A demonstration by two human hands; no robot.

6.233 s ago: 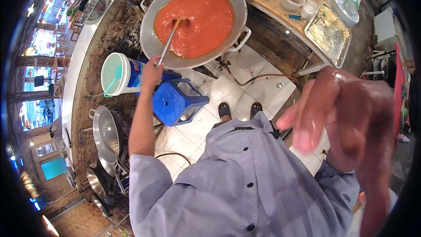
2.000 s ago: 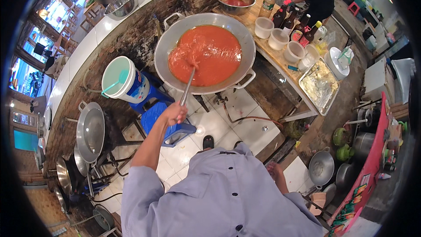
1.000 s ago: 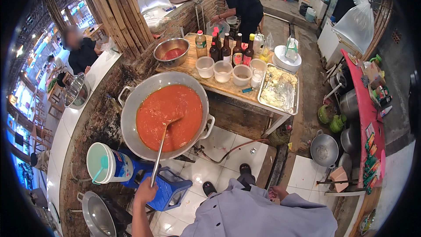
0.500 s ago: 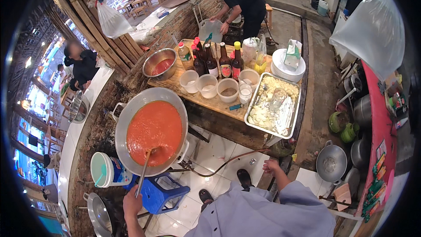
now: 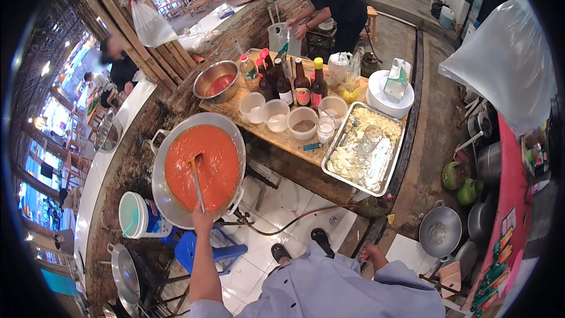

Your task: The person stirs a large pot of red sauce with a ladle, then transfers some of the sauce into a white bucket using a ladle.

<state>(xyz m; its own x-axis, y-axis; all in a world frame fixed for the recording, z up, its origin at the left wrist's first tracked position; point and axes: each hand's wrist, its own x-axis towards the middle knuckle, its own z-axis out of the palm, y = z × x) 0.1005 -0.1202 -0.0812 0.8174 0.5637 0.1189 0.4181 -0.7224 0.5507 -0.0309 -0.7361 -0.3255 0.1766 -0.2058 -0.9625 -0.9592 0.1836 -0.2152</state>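
My left hand is closed round the handle of a long ladle. The ladle slants into a big wok of orange-red sauce, its head mostly sunk in the sauce near the middle. My right hand hangs low beside my body, away from the table, its fingers curled with nothing visible in them. On the wooden table beyond the wok are a steel bowl with red sauce, several sauce bottles and open plastic tubs. A metal tray holds chopped pale food.
A blue stool and a white bucket stand close to the wok. A hose crosses the tiled floor. Another wok sits at right. A co-worker bends over a clear plastic container beyond the table.
My left hand has moved up and right, swinging the ladle's head from the wok's near side toward its middle. My right hand has dropped lower. The co-worker's hands have shifted over the container.
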